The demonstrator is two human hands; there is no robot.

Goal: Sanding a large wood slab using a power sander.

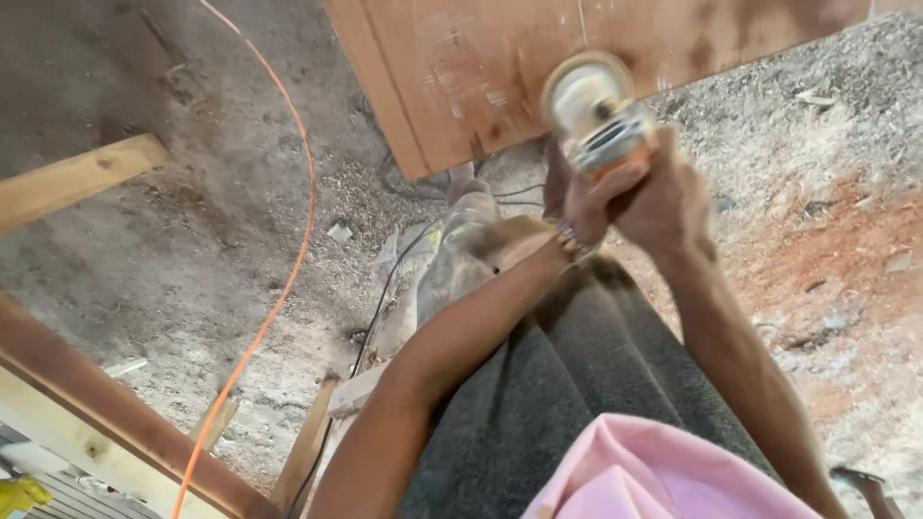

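Both my hands hold a dusty angle grinder [593, 111] with an orange body and a round sanding disc at its top. My right hand [668, 197] wraps the grinder's body from the right. My left hand [577, 207], with a bracelet at the wrist, grips it from below and the left. The disc sits over the lower edge of a brown plywood sheet [481, 67] lying on the ground ahead of me. My dark grey trousers and pink shirt fill the lower middle of the view.
The ground is covered in sawdust and wood shavings. An orange cable [288, 259] curves down the left side, and a black cable [385, 298] runs beside my leg. Wooden planks [77, 178] and beams [115, 413] lie at left and lower left.
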